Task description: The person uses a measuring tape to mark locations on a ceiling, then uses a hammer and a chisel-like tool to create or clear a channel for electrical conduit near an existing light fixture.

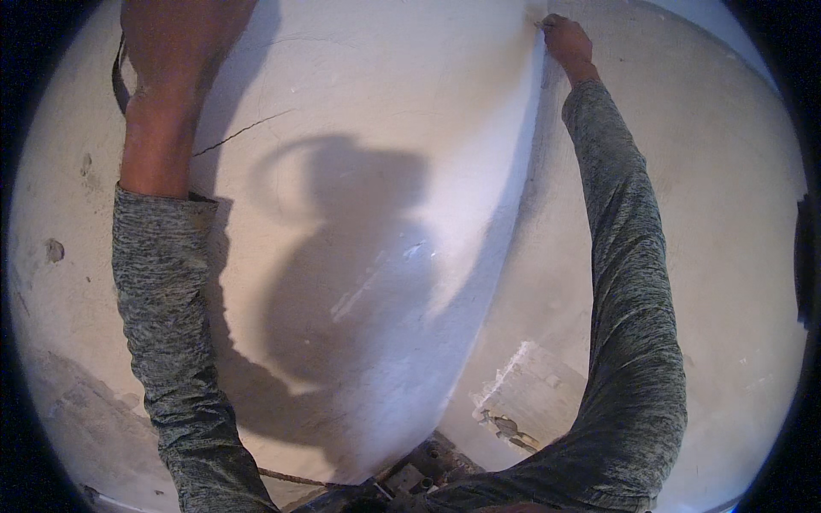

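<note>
My right hand (568,41) is raised at the top, beside the corner where two pale wall faces (684,171) meet. Its fingers are curled closed, and a small bit of something pale seems to stick out at the fingertips, too blurred to name. My left hand (190,34) reaches up close to the camera at the upper left. The top edge of the picture cuts off its fingers, so their state is hidden. A dark strap or loop (120,73) hangs at its wrist. Both forearms wear grey-green sleeves.
A broken patch with a rough hole (509,427) marks the right wall low down. Dark hardware (432,466) sits at the bottom middle. A thin dark crack or wire (244,132) runs by my left wrist. My shadow (351,274) covers much of the left wall.
</note>
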The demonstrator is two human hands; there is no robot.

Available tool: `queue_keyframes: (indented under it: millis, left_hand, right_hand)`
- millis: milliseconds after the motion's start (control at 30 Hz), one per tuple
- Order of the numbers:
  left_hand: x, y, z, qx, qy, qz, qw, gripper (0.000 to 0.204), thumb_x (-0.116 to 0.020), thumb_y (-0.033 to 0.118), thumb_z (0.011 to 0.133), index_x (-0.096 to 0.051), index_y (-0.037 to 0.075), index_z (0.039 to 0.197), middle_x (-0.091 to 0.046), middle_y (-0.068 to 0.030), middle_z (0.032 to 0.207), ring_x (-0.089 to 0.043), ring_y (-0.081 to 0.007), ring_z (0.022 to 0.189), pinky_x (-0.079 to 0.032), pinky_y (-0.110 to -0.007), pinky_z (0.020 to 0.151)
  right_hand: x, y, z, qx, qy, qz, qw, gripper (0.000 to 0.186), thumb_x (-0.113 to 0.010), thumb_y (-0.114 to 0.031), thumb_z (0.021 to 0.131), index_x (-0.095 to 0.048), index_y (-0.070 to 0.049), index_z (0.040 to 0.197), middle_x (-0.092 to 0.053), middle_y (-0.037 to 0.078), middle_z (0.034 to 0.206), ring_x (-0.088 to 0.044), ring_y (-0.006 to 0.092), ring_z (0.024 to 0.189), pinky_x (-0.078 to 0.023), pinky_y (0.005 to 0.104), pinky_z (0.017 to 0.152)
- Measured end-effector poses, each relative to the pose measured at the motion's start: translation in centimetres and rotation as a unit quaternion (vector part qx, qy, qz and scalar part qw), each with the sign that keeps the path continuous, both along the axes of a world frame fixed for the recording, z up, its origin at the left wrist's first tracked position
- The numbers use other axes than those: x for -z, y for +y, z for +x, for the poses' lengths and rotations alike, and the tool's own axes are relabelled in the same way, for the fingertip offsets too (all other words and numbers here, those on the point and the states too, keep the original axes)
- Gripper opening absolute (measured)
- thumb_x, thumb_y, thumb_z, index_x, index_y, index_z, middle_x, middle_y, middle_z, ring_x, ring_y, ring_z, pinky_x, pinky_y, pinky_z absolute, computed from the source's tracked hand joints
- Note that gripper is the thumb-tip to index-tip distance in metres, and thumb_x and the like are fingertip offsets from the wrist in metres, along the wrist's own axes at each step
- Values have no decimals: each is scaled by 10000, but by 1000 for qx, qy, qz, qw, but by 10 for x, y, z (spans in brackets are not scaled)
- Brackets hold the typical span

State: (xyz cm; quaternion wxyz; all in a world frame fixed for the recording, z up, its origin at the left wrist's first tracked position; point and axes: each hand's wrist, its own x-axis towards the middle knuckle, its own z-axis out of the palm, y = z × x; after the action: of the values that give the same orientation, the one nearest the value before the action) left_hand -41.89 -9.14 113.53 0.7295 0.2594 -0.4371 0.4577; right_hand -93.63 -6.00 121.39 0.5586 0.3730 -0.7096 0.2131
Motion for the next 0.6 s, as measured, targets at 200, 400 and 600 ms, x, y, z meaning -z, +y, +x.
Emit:
queue_keyframes:
  millis: [200, 400, 600]
  left_hand:
    - [14, 21, -7, 181, -62, 35, 981, 202, -661, 119, 854, -677, 51, 1043, -570, -112, 988, -586, -244, 890, -475, -350, 825]
    - [33, 25, -29, 569, -181, 143, 789, 318, -625, 250, 898, -650, 106, 1181, -630, -124, 1101, -622, -238, 921, -477, -320, 856]
    - [123, 28, -95, 705, -296, 155, 625, 333, -484, 275, 962, -587, -5, 1112, -590, -127, 932, -596, -258, 898, -490, -372, 798]
  right_hand:
    - [37, 21, 43, -113, 71, -149, 980, 492, -633, -358, 860, -568, -77, 1258, -631, 176, 1195, -596, 317, 1112, -494, 404, 918]
    - [120, 102, 288, -612, -240, 48, 752, 758, -640, -395, 896, -276, -84, 1484, -428, 184, 1436, -487, 316, 1267, -403, 453, 1052]
    - [209, 100, 331, -673, -222, 30, 705, 593, -641, -271, 924, -392, -36, 1408, -560, 140, 1211, -559, 221, 1109, -459, 356, 964]
